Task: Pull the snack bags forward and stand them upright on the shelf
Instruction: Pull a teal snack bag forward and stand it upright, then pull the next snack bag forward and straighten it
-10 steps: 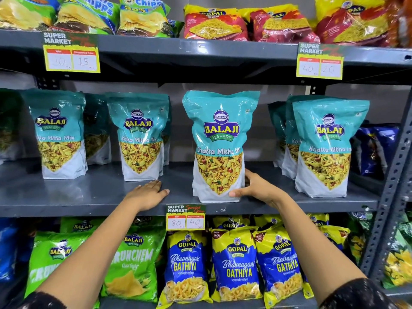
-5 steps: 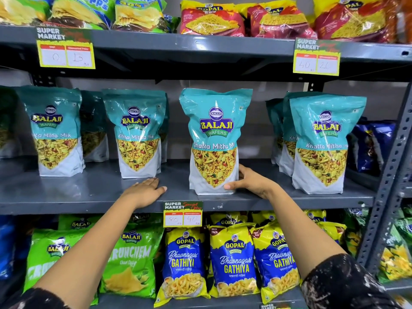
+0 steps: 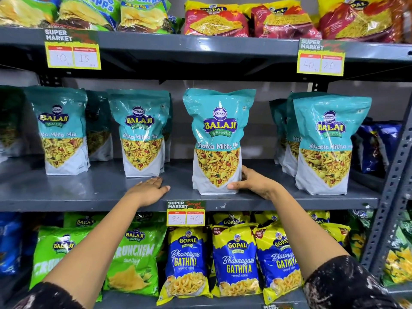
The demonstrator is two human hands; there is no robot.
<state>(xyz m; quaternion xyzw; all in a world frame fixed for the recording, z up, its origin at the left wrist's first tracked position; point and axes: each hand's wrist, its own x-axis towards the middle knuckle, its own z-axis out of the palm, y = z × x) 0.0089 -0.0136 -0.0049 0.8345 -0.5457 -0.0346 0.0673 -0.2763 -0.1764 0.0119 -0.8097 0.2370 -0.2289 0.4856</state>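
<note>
Several teal Balaji Khatta Mitha Mix bags stand upright on the grey middle shelf. The centre bag stands near the front edge, and my right hand grips its lower right corner, thumb in front, fingers behind. My left hand lies flat and open on the shelf just in front of the second bag. Another bag stands at the left and one at the right, with more teal bags behind them further back.
Price tags hang on the shelf edges. Green Crunchem bags and blue-yellow Gopal Gathiya bags fill the shelf below. Red and green bags lie on the top shelf. A perforated steel upright and dark blue bags stand at the right.
The centre bag has stayed about where it was, my right hand still gripping its lower corner. My left hand remains flat on the shelf.
</note>
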